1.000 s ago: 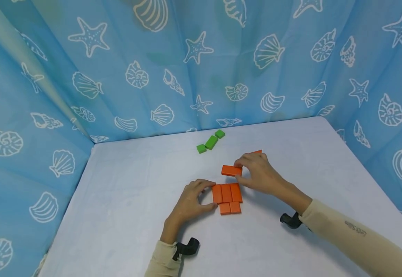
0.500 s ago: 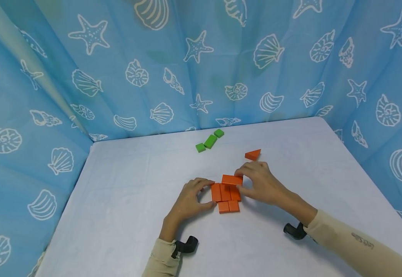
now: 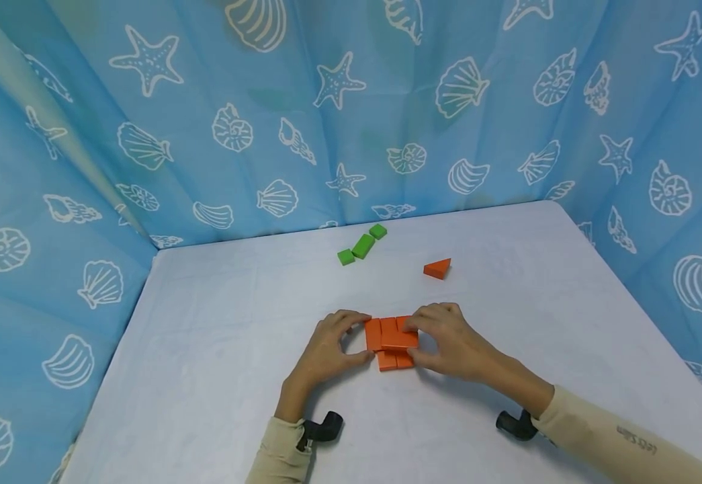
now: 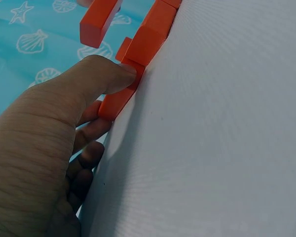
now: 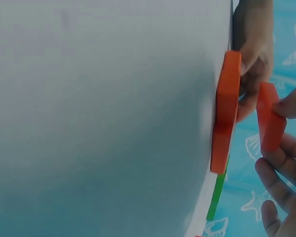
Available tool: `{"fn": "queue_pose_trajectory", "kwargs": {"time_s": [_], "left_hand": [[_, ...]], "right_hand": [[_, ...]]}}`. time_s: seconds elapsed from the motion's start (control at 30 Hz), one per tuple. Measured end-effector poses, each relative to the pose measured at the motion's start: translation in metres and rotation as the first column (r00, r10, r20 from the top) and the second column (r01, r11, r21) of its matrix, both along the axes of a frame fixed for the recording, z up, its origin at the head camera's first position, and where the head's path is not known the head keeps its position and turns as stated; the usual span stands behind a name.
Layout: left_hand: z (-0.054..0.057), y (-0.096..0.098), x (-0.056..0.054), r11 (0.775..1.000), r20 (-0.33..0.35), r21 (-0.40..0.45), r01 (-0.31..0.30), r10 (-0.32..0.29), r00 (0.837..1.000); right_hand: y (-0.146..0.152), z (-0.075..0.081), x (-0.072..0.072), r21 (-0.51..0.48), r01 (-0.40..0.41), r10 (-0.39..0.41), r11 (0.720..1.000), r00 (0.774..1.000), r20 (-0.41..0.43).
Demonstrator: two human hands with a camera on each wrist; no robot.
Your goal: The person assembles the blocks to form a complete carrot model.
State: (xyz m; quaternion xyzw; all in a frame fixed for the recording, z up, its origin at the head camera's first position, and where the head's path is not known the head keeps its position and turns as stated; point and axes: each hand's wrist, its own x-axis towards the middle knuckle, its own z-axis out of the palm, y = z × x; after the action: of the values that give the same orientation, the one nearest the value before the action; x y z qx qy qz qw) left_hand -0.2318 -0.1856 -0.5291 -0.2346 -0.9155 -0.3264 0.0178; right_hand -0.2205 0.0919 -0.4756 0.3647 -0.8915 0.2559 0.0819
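Observation:
My left hand [image 3: 325, 346] steadies the leftmost orange block [image 3: 373, 335] of a flat cluster, its thumb and fingers at the block's two ends. The left wrist view shows the thumb [image 4: 116, 76] on the near end of this orange block [image 4: 119, 102]. With thumb and fingers, my right hand [image 3: 455, 344] pinches a rectangular orange block [image 3: 396, 341] over the cluster. In the right wrist view the held block [image 5: 271, 118] is apart from the blocks on the table. Two smaller orange blocks [image 3: 387, 361] lie along the near side; the held block partly hides the cluster.
Several green blocks [image 3: 363, 246] lie in a diagonal row near the table's back edge. An orange triangular block [image 3: 438, 269] rests behind the right hand. A white cloth covers the table [image 3: 217, 349], and a blue shell-print curtain [image 3: 302, 101] surrounds its back and sides.
My right hand has brought its orange block nearer to me, from behind the cluster to above it, uncovering the triangular block. The left hand has stayed at the leftmost block.

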Motion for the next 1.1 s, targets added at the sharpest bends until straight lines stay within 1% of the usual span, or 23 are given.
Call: {"fn": "queue_pose_trajectory", "kwargs": {"time_s": [0.07, 0.17, 0.3, 0.37, 0.5, 0.63, 0.8, 0.97, 1.1], "left_hand": [[0.000, 0.000, 0.000, 1.000, 0.000, 0.001, 0.002, -0.002, 1.000], [0.000, 0.001, 0.000, 1.000, -0.017, 0.000, 0.014, -0.014, 1.000], [0.000, 0.000, -0.001, 1.000, -0.043, -0.020, 0.024, -0.025, 0.999], [0.000, 0.000, -0.002, 0.999, -0.044, -0.030, 0.022, -0.023, 0.999], [-0.001, -0.001, -0.003, 1.000, -0.036, -0.015, 0.023, -0.024, 0.999], [-0.001, -0.002, -0.002, 1.000, -0.036, -0.006, 0.024, -0.024, 0.999], [0.000, -0.002, -0.002, 1.000, -0.027, -0.010, 0.021, -0.021, 0.999], [0.001, -0.001, -0.001, 1.000, -0.013, -0.015, 0.011, -0.011, 1.000], [0.001, 0.000, -0.001, 1.000, -0.003, -0.021, 0.004, -0.004, 1.000]], "right_hand": [[-0.001, -0.001, 0.004, -0.001, -0.012, 0.012, 1.000, 1.000, 0.012], [-0.002, -0.003, 0.010, 0.004, -0.030, 0.030, 1.000, 0.999, 0.020], [-0.003, -0.005, 0.016, 0.017, -0.059, 0.059, 0.998, 0.998, 0.005], [-0.003, -0.006, 0.018, 0.021, -0.075, 0.075, 0.997, 0.997, -0.003], [-0.004, -0.008, 0.022, 0.029, -0.103, 0.103, 0.994, 0.995, 0.001], [-0.004, -0.008, 0.024, 0.051, -0.109, 0.109, 0.993, 0.994, 0.013], [-0.004, -0.010, 0.026, 0.051, -0.118, 0.118, 0.992, 0.993, 0.017], [-0.003, -0.014, 0.027, 0.049, -0.153, 0.154, 0.987, 0.988, -0.017], [-0.002, -0.016, 0.027, 0.065, -0.152, 0.156, 0.986, 0.986, -0.055]]}}
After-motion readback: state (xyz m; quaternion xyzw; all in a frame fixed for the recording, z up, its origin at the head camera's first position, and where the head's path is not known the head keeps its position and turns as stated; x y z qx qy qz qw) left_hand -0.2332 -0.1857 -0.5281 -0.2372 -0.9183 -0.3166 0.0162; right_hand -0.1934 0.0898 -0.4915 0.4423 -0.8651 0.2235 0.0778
